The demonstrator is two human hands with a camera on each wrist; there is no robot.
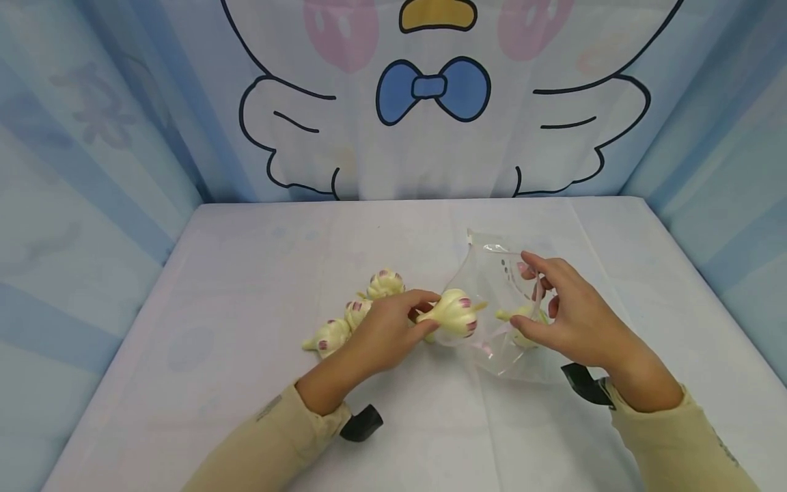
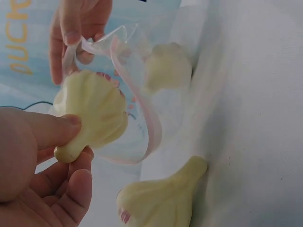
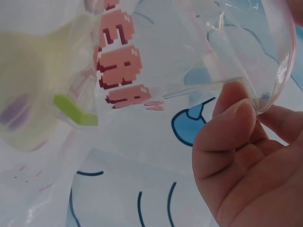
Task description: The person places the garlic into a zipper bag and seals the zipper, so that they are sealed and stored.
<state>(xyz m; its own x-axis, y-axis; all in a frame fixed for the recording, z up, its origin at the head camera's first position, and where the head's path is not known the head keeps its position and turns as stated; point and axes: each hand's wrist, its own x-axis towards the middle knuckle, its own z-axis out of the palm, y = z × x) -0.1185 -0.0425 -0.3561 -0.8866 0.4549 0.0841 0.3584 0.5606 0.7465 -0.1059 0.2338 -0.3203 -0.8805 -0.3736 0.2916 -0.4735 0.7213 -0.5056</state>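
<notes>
My left hand (image 1: 387, 335) pinches a pale garlic bulb (image 1: 453, 312) by its stem, thumb on one side and fingers on the other. The bulb's purple-tipped end points right, at the mouth of a clear plastic bag (image 1: 482, 273). With thumb and fingertips, my right hand (image 1: 578, 321) grips the bag's rim, and the mouth gapes toward the left hand. Inside the bag rests another garlic bulb (image 2: 168, 66), seen through the plastic in the left wrist view. Pink block lettering (image 3: 120, 61) shows on the bag in the right wrist view.
Left of the bag, garlic bulbs (image 1: 332, 336) lie in a slanting row on the white-covered table (image 1: 246, 273), partly behind the left hand. A loose bulb (image 2: 158, 201) lies below the bag's mouth in the left wrist view. A printed curtain (image 1: 430, 157) stands behind the table.
</notes>
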